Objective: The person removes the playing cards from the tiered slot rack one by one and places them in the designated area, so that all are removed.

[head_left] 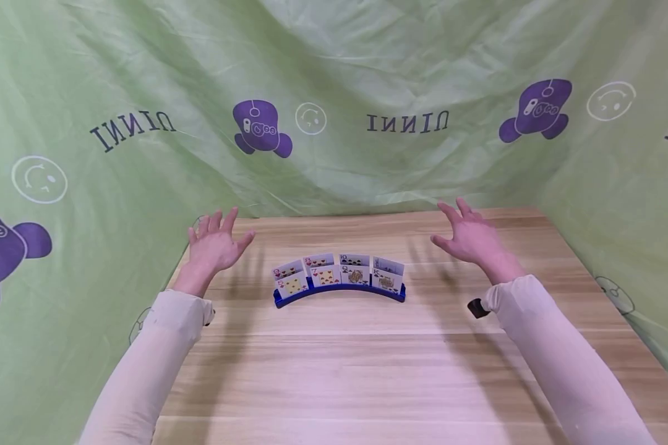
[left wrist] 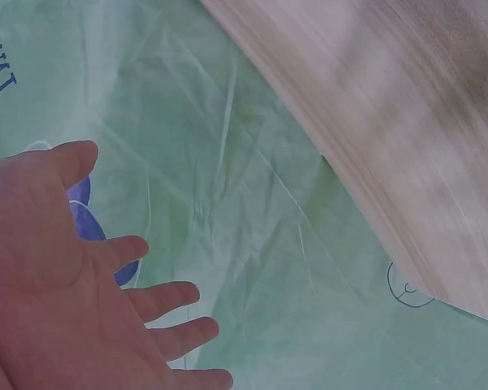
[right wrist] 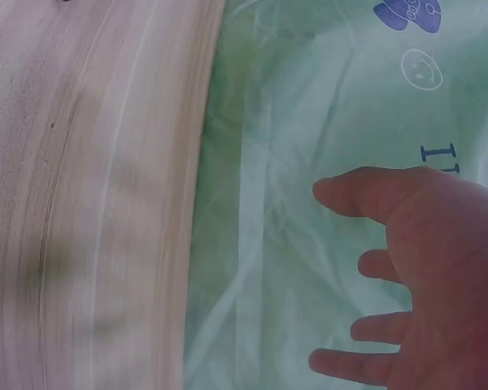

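A curved blue card holder (head_left: 342, 287) stands on the wooden table in the head view, with playing cards upright in two rows. The front row shows a five (head_left: 292, 285), a seven (head_left: 325, 275), a queen (head_left: 355, 275) and a king (head_left: 386, 281). Behind them rise a nine (head_left: 287, 269), an eight (head_left: 318, 259), a ten (head_left: 354, 259) and a card with its face partly hidden (head_left: 388, 266). My left hand (head_left: 214, 249) hovers to the left of the holder, fingers spread, holding nothing. On the other side my right hand (head_left: 473, 238) is likewise raised, spread and bare.
The wooden table (head_left: 334, 371) reaches back to a green cloth (head_left: 334, 173) printed with purple figures and smiley faces, which hangs behind and on both sides. A black strap end (head_left: 478, 308) sticks out at the right sleeve.
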Tool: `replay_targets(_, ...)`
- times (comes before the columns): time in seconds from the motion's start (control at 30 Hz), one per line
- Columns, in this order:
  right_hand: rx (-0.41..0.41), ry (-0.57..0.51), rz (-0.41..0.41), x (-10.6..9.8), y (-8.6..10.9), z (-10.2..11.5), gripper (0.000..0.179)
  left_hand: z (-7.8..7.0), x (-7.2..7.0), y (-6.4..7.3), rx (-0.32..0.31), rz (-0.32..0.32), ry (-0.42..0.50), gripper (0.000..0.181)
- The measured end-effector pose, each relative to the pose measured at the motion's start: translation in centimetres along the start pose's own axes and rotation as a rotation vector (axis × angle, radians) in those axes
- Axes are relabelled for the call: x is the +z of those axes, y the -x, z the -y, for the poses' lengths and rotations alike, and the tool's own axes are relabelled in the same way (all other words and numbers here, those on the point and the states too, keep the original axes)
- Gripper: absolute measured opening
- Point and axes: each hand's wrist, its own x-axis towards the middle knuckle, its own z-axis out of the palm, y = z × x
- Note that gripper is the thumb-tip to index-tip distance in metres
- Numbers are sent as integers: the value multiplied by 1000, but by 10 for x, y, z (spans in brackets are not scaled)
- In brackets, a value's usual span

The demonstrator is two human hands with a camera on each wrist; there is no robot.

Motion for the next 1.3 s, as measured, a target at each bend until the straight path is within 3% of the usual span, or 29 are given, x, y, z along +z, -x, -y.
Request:
replay_targets(0.47, -11, -11, -5, 2, 0, 1, 79, 4, 1, 2, 42, -1, -9, 75)
replay_targets(1.3, -44, -45, -71, 6, 1, 1, 67, 8, 3, 7, 24, 9, 31, 65)
